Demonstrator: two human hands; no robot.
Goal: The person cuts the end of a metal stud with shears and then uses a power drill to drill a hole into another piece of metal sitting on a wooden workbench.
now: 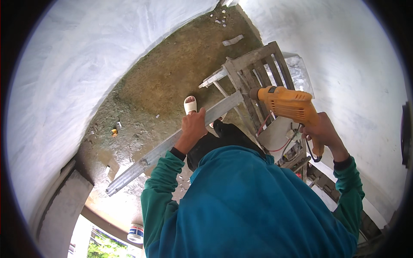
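My left hand (193, 127) is wrapped round a long grey metal channel bar (161, 154). The bar slants across in front of me, from the lower left up to the wooden chair. In my right hand (322, 130) is an orange power drill (290, 103), gripped by its handle. Its chuck points left at the bar's upper end. The bit is too small to make out, so I cannot tell whether it touches the metal. A dark cord hangs below the drill's handle.
Beyond the bar's upper end stands a worn slatted wooden chair (253, 59), with a red cable (275, 150) and other items on it. White walls (107, 43) rise on both sides. Small debris lies on the dirty floor (172, 64). A white bucket (135, 234) stands at the lower left.
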